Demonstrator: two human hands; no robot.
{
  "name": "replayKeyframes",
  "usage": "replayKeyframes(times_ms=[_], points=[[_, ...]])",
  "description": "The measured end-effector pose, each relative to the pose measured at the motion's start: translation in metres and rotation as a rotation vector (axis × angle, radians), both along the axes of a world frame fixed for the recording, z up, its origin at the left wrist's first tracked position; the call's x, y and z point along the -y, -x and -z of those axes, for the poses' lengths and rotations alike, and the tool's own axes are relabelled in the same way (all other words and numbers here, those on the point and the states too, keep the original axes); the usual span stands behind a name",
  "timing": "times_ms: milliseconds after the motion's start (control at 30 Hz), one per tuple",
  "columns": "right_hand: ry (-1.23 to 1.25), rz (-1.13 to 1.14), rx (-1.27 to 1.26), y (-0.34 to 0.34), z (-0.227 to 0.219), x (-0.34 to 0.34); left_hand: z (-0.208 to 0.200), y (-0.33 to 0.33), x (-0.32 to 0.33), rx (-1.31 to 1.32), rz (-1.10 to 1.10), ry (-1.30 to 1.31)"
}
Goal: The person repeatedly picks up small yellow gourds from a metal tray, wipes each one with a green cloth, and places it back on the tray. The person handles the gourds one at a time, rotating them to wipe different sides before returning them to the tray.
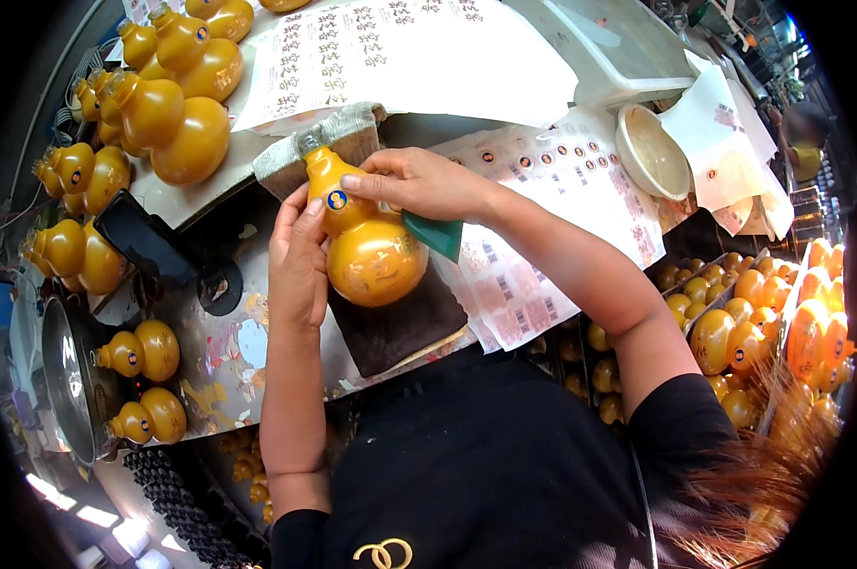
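Observation:
A glossy amber gourd-shaped bottle (pixel 376 267) with a clear glass neck leans over a dark brown pad in front of me. My left hand (pixel 298 261) grips it along its left side, thumb near the waist. On its upper bulb sits a small round blue-and-orange decal (pixel 336 200). My right hand (pixel 419 180) reaches over the upper bulb, its thumb pressing beside the decal. A flat green scraper (pixel 435 234) sticks out beneath the right hand, held in its curled fingers, which are partly hidden. Behind the neck lies a folded grey cloth (pixel 357 133).
Decal sheets (pixel 542 204) and a larger white sheet (pixel 409 62) cover the table. A cream bowl (pixel 653 152) and clear plastic tub (pixel 618 47) stand right. Several gourd bottles (pixel 191 142), a phone (pixel 144 237) on a stand and a metal basin (pixel 73 379) are left. Bottle crates (pixel 732 322) fill the right.

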State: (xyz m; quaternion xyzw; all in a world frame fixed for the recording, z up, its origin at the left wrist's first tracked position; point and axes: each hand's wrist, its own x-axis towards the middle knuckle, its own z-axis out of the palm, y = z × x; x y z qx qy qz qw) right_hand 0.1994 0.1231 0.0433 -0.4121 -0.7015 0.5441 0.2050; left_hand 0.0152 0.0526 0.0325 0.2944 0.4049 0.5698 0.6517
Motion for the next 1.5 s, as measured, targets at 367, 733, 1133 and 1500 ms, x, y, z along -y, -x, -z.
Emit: replayKeyframes(times_ms=[367, 733, 1133, 1500], points=[[0.013, 0.005, 0.018, 0.003, 0.002, 0.0, 0.003, 0.0, -0.002, -0.013, 0.003, -0.016], [0.183, 0.0, -0.108, 0.004, -0.002, 0.003, 0.014, -0.001, -0.003, -0.084, -0.01, -0.066], [0.091, 0.016, -0.011, 0.006, -0.007, -0.003, 0.0, 0.002, -0.005, 0.005, 0.037, -0.04], [0.092, 0.033, -0.018, 0.011, 0.008, -0.001, 0.009, -0.002, -0.007, -0.036, 0.027, -0.027]])
